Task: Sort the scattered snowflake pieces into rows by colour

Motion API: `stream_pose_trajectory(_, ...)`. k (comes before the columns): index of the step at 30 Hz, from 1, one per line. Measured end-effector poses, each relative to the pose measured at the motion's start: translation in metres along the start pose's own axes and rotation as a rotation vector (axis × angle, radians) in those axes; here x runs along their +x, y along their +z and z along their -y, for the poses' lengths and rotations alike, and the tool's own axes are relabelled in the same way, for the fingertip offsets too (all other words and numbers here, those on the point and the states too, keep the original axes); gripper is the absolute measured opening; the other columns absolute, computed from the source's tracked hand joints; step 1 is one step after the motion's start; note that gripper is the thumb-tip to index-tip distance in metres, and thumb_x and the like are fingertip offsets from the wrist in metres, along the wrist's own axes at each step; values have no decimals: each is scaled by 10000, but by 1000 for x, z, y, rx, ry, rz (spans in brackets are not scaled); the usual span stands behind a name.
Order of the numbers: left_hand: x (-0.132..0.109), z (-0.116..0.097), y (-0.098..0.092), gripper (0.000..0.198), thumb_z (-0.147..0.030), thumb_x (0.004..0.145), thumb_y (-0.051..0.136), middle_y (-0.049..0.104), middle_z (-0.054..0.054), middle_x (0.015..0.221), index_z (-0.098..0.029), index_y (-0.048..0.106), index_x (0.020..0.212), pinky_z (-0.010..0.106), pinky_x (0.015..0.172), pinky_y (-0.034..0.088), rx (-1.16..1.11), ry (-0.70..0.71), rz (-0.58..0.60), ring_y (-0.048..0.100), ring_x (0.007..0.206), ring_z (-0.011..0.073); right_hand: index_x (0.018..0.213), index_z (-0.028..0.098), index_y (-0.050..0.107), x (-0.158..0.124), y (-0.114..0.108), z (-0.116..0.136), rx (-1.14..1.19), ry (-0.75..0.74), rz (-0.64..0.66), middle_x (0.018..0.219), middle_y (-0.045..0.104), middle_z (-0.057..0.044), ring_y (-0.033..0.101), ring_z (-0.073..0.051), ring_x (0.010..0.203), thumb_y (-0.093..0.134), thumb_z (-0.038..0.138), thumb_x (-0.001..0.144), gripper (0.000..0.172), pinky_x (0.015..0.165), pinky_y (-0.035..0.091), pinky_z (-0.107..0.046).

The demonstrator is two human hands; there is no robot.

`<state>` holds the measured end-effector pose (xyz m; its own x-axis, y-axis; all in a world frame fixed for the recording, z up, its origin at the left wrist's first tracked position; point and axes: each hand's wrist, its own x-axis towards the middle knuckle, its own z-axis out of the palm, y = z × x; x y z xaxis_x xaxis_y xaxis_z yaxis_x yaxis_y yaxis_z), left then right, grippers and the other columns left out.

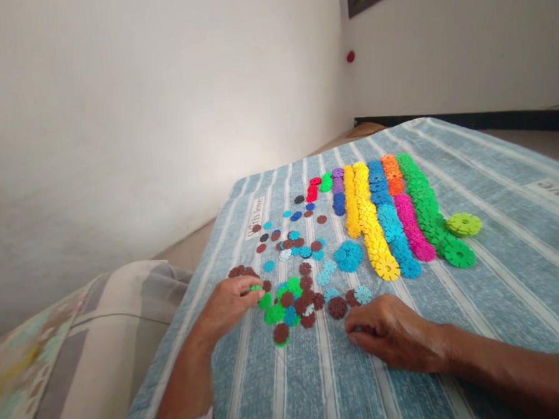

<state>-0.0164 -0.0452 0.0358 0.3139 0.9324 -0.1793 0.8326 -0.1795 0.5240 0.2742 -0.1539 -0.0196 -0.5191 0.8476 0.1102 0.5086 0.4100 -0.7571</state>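
Observation:
My left hand (pixel 231 304) is closed at the left edge of a loose heap of notched plastic discs. Its thumb and fingertips pinch a green notched disc (pixel 256 288), partly hidden by the fingers. Beside it lie more green discs (pixel 274 313) and brown discs (pixel 305 303), some overlapping. My right hand (pixel 387 330) rests on the cloth right of the heap with its fingers curled in; whatever they hold, if anything, is hidden. Just beyond its fingertips are a brown disc (pixel 337 307) and a light blue disc (pixel 362 294).
Overlapping disc rows lie at the right, including a yellow row (pixel 366 211), a magenta row (pixel 411 227) and a green row (pixel 422 196). Blue discs (pixel 348 256) form a small pile. Scattered discs spread towards the back left. A striped cloth (pixel 354 380) covers the surface; a wall (pixel 162 115) stands behind.

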Motion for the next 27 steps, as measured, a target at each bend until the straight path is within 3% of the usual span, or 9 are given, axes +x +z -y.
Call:
stream_pose_trajectory(3, -9, -1, -6, 273, -357, 751, 508, 640, -12, 704, -176, 691, 843, 228, 640, 439, 4, -7, 146, 579, 672, 144, 622, 187, 503, -1, 0, 2, 2, -4, 3, 556, 388, 61, 388, -84, 508, 472, 164, 811, 193, 515, 270, -209)
stream_pose_trajectory(6, -15, -7, -6, 261, -336, 752, 480, 634, -21, 725, -188, 690, 799, 227, 679, 429, 70, 27, 202, 576, 725, 152, 616, 191, 471, -1, 1, 1, 14, -7, -2, 549, 358, 68, 362, -81, 496, 470, 173, 819, 204, 504, 252, -210)
stream_pose_trajectory(13, -16, -18, 2, 230, -288, 747, 458, 625, -21, 739, -203, 652, 839, 230, 684, 401, 208, 101, 129, 580, 730, 159, 614, 192, 419, -1, 3, -1, 52, -14, -1, 569, 344, 70, 337, -82, 517, 460, 176, 823, 214, 509, 241, -217)
stream_pose_trajectory(19, -15, -20, 8, 146, -249, 743, 490, 604, 0, 738, -193, 586, 838, 223, 618, 349, 398, 24, 87, 576, 701, 156, 626, 196, 402, -2, 5, -3, 46, -23, 5, 595, 378, 70, 356, -82, 537, 454, 176, 834, 215, 536, 270, -215)
stream_pose_trajectory(27, -20, -22, 7, 277, -225, 751, 491, 661, 29, 880, -219, 610, 1001, 263, 713, 407, 426, -1, 70, 617, 840, 197, 622, 194, 412, -2, 5, -3, 62, -20, 15, 594, 379, 66, 366, -86, 541, 450, 184, 836, 217, 529, 267, -225)
